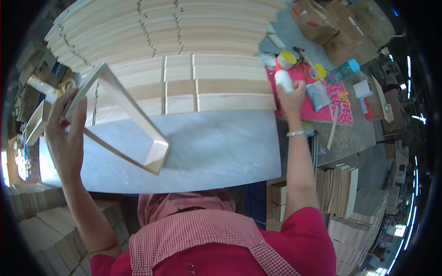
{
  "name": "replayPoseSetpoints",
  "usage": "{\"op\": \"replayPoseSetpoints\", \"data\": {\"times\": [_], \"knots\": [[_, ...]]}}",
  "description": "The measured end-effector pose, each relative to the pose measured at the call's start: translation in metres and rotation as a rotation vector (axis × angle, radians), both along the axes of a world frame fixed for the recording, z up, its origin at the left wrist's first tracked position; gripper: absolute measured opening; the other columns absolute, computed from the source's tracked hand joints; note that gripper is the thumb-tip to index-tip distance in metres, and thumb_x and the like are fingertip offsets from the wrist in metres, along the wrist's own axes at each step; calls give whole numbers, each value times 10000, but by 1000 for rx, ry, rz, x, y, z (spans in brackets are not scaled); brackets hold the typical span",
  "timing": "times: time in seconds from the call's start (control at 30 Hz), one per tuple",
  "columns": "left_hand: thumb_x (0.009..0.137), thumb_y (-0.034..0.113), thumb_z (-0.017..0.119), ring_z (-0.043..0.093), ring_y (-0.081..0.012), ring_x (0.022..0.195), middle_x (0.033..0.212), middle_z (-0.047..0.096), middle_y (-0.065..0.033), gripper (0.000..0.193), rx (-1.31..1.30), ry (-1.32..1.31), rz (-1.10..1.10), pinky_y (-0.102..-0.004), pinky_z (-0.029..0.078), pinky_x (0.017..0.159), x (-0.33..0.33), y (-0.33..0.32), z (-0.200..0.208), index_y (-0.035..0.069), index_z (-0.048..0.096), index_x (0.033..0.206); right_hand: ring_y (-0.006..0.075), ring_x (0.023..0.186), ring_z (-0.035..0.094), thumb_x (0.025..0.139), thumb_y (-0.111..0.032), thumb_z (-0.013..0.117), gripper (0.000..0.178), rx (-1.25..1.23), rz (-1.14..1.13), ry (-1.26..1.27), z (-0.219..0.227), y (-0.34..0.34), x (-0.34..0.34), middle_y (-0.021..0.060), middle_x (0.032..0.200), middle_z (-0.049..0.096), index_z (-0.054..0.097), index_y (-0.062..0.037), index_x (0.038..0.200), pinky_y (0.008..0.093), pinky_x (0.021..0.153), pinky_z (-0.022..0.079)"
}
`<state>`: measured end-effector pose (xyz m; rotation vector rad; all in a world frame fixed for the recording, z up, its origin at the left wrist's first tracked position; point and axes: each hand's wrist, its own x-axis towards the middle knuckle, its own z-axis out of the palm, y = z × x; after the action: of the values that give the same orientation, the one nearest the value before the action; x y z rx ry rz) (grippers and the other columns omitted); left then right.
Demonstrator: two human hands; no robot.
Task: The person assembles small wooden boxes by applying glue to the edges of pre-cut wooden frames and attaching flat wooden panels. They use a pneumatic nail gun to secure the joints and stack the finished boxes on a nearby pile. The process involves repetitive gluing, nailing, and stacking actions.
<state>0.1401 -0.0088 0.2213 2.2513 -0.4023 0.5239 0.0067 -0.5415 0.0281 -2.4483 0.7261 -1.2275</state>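
My left hand (64,133) grips one side of a rectangular wooden frame (157,150), fingers wrapped round its upper left edge. The frame is tilted, its far corner raised and its near right corner low over a pale grey tabletop (221,152). Away to the right, my right hand (293,97) is closed on a white bottle (284,81) with a red tip. That bottle is above a pink patterned cloth (338,112). Beside it stands a yellow-rimmed tub (286,60).
Long stacks of wooden frames (221,85) fill the table's far side. On the cloth are a hammer (301,53), a clear packet (317,95) and a blue-lidded jar (345,70). Cardboard boxes (315,20) stand far right. Wooden pieces (338,191) are stacked low at right, more blocks (55,225) at left.
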Motion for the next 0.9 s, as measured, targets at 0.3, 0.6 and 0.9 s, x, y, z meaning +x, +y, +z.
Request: {"op": "replayPoseSetpoints", "data": {"times": [0.3, 0.6, 0.9], "knots": [[836, 164, 777, 643, -174, 825, 904, 678, -116, 301, -72, -7, -123, -302, 504, 732, -24, -21, 9, -42, 697, 1041, 308, 672, 654, 956, -147, 607, 106, 24, 587, 186, 35, 185, 15, 133, 805, 668, 655, -95, 1035, 445, 598, 506], [848, 150, 768, 634, -169, 829, 897, 674, -103, 275, 121, -400, -345, -290, 492, 731, -59, -41, 6, -27, 680, 1039, 341, 753, 725, 827, -133, 620, 583, 96, 909, 920, 40, 363, 14, 155, 778, 713, 524, -34, 1394, 461, 648, 561], [885, 167, 761, 631, -119, 850, 929, 697, -63, 276, 258, -526, -347, -258, 496, 741, -75, -40, -1, 12, 704, 1105, 356, 767, 725, 835, -128, 594, 587, 77, 878, 959, 31, 359, 2, 190, 797, 714, 493, -1, 1400, 462, 668, 568]]}}
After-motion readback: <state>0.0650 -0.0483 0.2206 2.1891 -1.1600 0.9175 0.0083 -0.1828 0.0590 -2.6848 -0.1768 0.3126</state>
